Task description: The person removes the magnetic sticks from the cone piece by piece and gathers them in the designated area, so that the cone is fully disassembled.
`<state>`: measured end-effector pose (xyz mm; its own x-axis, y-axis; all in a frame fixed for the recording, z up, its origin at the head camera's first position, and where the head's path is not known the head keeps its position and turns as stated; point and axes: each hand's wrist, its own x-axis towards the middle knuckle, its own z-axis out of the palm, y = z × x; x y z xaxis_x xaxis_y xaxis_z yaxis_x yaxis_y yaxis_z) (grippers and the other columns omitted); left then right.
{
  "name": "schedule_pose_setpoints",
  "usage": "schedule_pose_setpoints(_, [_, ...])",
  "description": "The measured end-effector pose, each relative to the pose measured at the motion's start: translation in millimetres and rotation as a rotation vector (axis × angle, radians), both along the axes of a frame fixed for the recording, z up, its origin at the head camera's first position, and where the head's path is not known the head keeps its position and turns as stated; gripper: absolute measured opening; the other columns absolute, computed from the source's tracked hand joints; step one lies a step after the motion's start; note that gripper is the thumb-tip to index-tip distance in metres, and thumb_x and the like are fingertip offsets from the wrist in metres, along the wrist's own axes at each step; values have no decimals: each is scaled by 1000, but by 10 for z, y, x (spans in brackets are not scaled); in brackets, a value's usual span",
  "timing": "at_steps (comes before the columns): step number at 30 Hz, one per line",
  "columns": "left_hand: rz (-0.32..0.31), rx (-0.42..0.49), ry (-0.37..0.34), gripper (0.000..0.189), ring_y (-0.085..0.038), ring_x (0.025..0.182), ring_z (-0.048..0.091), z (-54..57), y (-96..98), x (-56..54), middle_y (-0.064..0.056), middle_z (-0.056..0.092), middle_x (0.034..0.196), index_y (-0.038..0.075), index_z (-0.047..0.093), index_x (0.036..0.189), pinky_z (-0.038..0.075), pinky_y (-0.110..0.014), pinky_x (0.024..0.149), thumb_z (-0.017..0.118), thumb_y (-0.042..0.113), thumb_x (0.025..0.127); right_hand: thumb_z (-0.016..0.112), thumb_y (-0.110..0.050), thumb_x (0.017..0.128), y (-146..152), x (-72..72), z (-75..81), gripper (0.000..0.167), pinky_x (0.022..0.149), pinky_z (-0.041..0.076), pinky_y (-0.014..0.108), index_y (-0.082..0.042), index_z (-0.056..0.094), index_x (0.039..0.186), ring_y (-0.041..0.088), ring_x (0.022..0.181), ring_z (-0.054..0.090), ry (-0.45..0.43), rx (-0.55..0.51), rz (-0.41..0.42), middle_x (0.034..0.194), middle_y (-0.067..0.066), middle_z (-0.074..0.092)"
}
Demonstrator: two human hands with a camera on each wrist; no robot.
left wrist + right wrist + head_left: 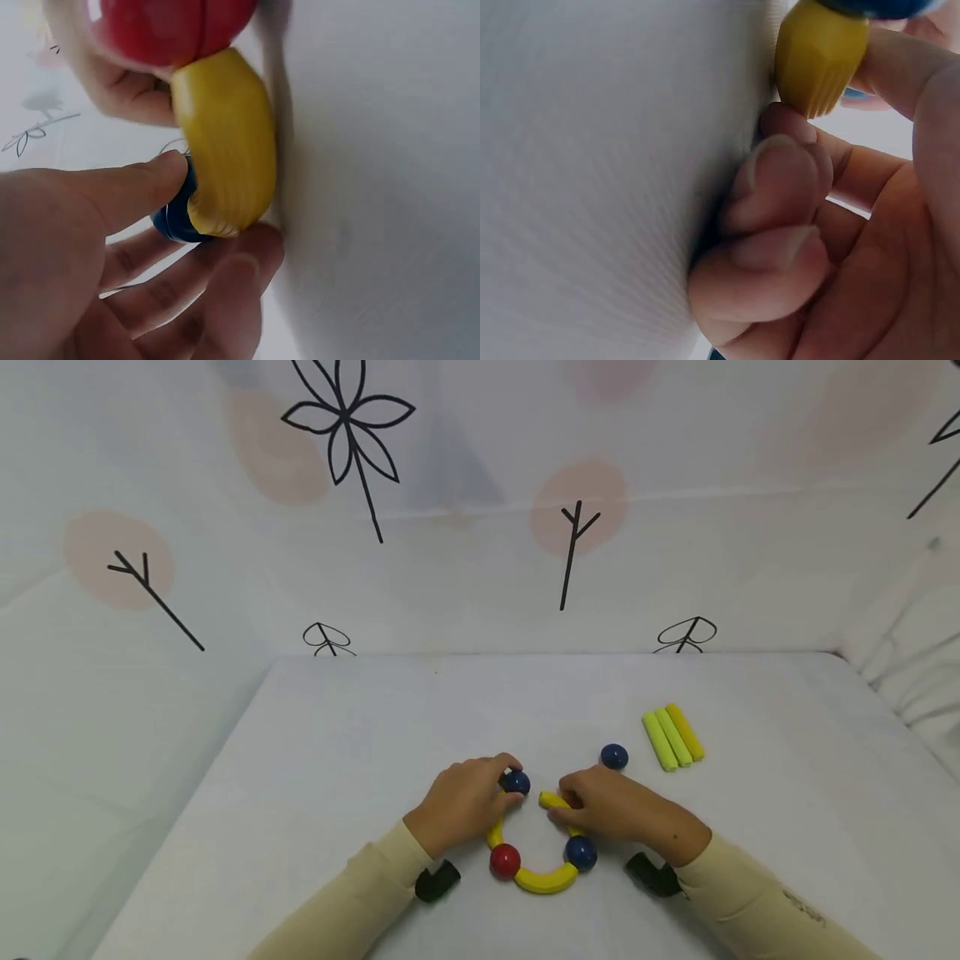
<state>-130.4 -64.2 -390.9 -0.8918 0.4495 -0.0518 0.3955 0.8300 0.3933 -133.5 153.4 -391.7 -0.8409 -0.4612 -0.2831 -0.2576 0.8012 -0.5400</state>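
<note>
My left hand (465, 802) pinches a dark blue ball (516, 782) between thumb and fingers. Attached to that ball, a yellow curved rod (229, 150) runs to a red ball (505, 861). Another yellow curved rod (546, 881) joins the red ball to a second blue ball (581, 853) at the near side. From there a third yellow curved rod (821, 60) goes up, partly covered by my right hand (615, 802), whose thumb and fingers grip it near its free end. A gap separates that end from the ball in my left hand. The pieces form an unclosed ring on the table.
A loose blue ball (614, 757) lies just beyond my right hand. Farther right, two yellow-green sticks (660, 742) and a yellow stick (686, 732) lie side by side on the white table (360, 718). A patterned cloth (465, 568) hangs behind the table.
</note>
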Motion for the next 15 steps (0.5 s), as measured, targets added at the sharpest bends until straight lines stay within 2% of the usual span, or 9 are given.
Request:
schedule_pose_setpoints(5, [28,41,-52,40,-8,70,57,-7,-24,-44,0,72,95,19,59,127,46,-18,61,71,36,93,73,-37,90,24,54,16,28,53,38,21,-17,59,77,10,55,50,12,26,-36,60,-4,51])
schedule_pose_setpoints(8, [12,58,-59,39,-9,68,55,-14,-36,-57,2,69,88,18,60,125,45,-19,60,72,35,93,71,-40,91,49,101,54,28,51,39,22,-16,60,80,10,54,50,42,27,-57,59,-4,53])
schedule_pose_setpoints(11, [-7,66,-63,39,-8,69,55,-26,-42,-60,4,67,87,18,61,126,45,-19,61,73,32,92,71,-37,93,43,105,91,24,50,40,23,-16,61,85,10,54,50,82,7,-70,61,-4,53])
schedule_pose_setpoints(15, [-21,82,-98,44,-7,73,55,-28,-43,-52,4,67,91,18,62,132,46,-18,65,75,26,91,71,-31,93,-23,38,100,18,52,42,23,-14,66,93,11,57,50,116,-32,-58,64,-3,54])
